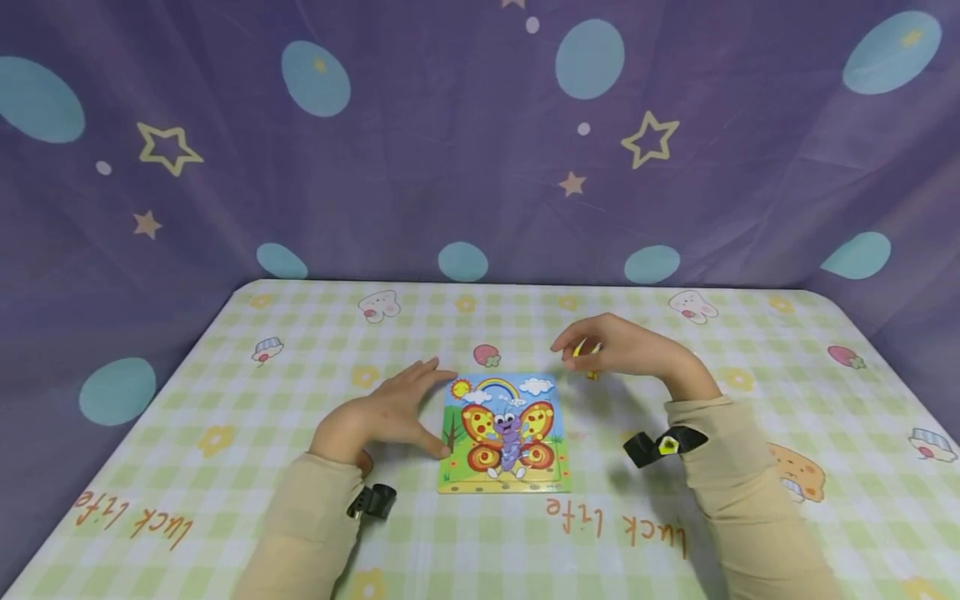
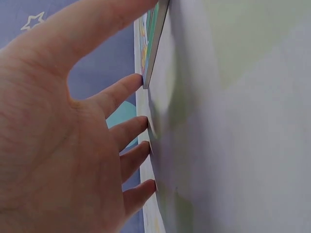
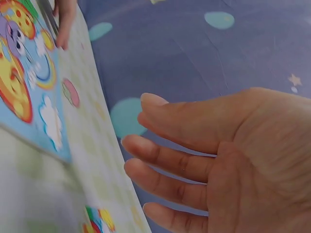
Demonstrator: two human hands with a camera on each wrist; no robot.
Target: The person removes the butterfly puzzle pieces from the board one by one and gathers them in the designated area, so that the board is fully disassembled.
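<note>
A butterfly picture puzzle [image 1: 510,433] lies flat on the table, with a sun, rainbow and clouds along its top. My left hand [image 1: 386,414] is spread at the puzzle's left side, thumb and index fingertip at its edge. In the left wrist view, the other fingertips of that hand [image 2: 73,121] rest on or close to the cloth. Beyond the puzzle's upper right corner, my right hand [image 1: 618,348] hovers with loosely bent fingers. Below it is a small colourful thing [image 3: 99,221], mostly hidden in the head view; its kind is unclear. The right hand [image 3: 204,160] holds nothing visible.
A green-and-white checked cloth [image 1: 300,400] printed with flowers, rabbits and lettering covers the table. Behind stands a purple curtain [image 1: 450,167] with stars and blue ovals. A black camera strap [image 1: 667,446] sits on the right wrist, another camera [image 1: 372,502] on the left.
</note>
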